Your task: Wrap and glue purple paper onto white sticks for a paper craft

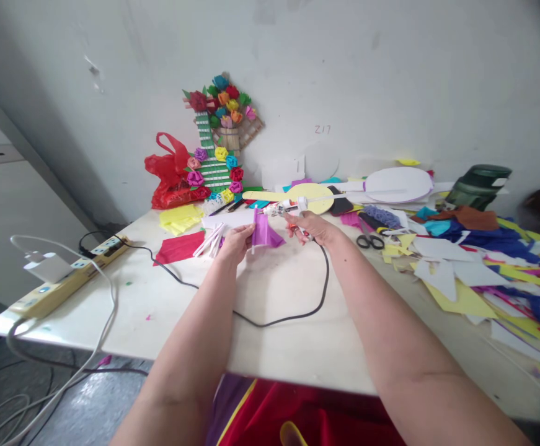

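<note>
My left hand (238,243) pinches a piece of purple crepe paper (266,233) by its left edge. A thin white stick (253,250) shows at that edge, partly hidden by the fingers. My right hand (317,228) is wrapped round a white glue gun (300,204), whose nozzle points left, at the top edge of the purple paper; whether they touch I cannot tell. A clear glue stick (344,196) seems to run out of its back. Beside my left hand lie several white paper sticks (209,241) and a red paper sheet (179,247).
A black cord (292,319) loops over the table below my hands, towards a power strip (72,272) at left. Scissors (370,240) and heaped paper scraps (460,266) lie at right. Behind stand a paper-flower decoration (216,167), a red bag (170,173) and a dark bottle (478,187).
</note>
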Tool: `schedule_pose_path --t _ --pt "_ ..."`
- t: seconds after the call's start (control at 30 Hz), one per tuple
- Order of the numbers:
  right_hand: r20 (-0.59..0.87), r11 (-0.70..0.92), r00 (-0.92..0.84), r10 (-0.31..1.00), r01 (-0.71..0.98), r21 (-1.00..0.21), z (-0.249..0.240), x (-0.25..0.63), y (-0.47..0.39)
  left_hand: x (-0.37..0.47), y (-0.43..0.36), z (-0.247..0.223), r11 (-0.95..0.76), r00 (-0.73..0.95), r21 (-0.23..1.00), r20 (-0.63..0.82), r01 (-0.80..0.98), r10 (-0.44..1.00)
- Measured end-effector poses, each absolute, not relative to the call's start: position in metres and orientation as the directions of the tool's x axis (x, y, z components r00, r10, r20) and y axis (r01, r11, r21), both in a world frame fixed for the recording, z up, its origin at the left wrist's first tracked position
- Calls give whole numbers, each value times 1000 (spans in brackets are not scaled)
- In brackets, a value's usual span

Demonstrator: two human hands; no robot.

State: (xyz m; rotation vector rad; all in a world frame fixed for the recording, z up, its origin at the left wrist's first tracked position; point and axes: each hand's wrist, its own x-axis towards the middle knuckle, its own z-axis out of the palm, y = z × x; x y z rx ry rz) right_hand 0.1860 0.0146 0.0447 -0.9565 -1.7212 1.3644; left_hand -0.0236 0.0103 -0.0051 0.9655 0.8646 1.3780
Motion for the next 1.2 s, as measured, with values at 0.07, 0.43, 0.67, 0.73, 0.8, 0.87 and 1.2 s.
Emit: schedule_pose_path --t 0.07,0.43,0.67,0.73,0.8,0.87,1.2 --pt "95 165 -457 884 115 -980 44 185 15 -24 10 -5 -46 35 925 63 -377 997" --pt "96 160 -448 889 109 -981 43 186 17 -21 2 3 -42 46 925 64 -377 997" --pt "95 171 -453 886 131 -976 44 187 17 -22 3 1 -35 60 910 65 -414 996" --pt "94 172 -453 886 135 -976 44 187 17 -23 5 -1 -26 64 906 59 -422 996" --pt "90 167 -455 886 133 -977 43 187 18 -24 6 -3 -22 63 906 54 -423 997" --pt "90 165 -456 885 127 -978 41 188 19 -24 7 -4 -24 59 908 54 -418 997" --pt "76 149 -441 894 133 -980 41 189 19 -24 5 -1 -30 19 937 39 -349 999"
